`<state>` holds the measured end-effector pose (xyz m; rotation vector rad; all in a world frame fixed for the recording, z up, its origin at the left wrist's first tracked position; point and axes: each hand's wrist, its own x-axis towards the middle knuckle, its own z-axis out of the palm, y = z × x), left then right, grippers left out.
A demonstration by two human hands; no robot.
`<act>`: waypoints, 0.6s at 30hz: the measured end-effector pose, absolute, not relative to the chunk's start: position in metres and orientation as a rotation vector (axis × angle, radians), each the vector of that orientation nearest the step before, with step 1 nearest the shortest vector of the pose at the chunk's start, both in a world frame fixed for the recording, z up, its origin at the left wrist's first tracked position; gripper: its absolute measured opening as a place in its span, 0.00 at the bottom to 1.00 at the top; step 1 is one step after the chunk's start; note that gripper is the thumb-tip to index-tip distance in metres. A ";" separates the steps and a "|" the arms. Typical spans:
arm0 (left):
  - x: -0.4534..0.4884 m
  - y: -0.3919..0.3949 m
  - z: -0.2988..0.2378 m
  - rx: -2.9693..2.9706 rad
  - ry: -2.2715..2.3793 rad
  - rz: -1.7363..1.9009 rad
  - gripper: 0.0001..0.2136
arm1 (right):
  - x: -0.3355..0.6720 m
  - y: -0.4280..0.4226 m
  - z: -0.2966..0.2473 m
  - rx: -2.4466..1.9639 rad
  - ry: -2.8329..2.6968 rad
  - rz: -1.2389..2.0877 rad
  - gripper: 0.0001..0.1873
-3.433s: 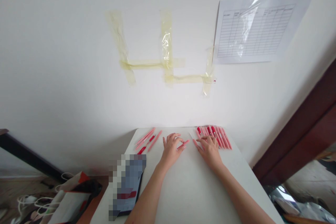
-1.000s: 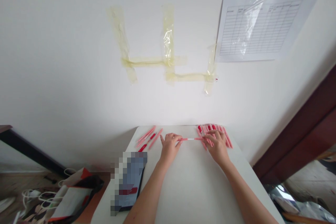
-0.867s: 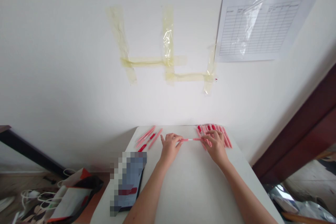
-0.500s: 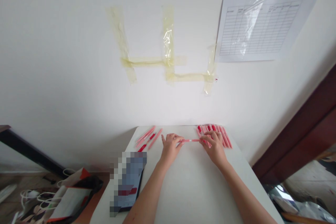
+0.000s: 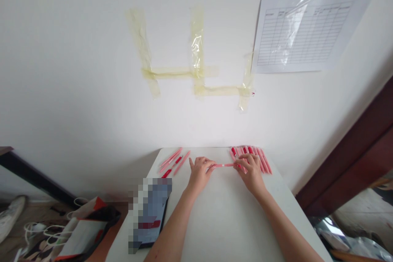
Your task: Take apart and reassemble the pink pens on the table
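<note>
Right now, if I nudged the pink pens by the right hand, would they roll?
Probably yes: each pink pen looks like a slim, smooth, round barrel, so a light push could set it rolling. They lie close together by the right hand, so one may shift its neighbours. They likely feel light and stiff; the held pen looks straight.

A white table (image 5: 224, 221) holds pens (image 5: 260, 159), apparently a tablet (image 5: 150, 229).

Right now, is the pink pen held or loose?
Held: the pink pen spans your left hand to right hand, ends in the fingers.
</note>
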<state>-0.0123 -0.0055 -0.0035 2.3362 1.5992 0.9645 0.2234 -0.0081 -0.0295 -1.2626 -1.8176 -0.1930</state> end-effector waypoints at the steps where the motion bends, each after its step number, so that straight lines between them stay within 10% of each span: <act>1: -0.013 -0.005 -0.004 2.336 1.600 0.968 0.07 | 0.223 -0.008 -0.029 -1.265 -1.819 -0.187 0.08; 18: -0.014 -0.005 -0.004 2.311 1.553 0.986 0.07 | 0.217 -0.013 -0.023 -1.247 -1.822 -0.169 0.08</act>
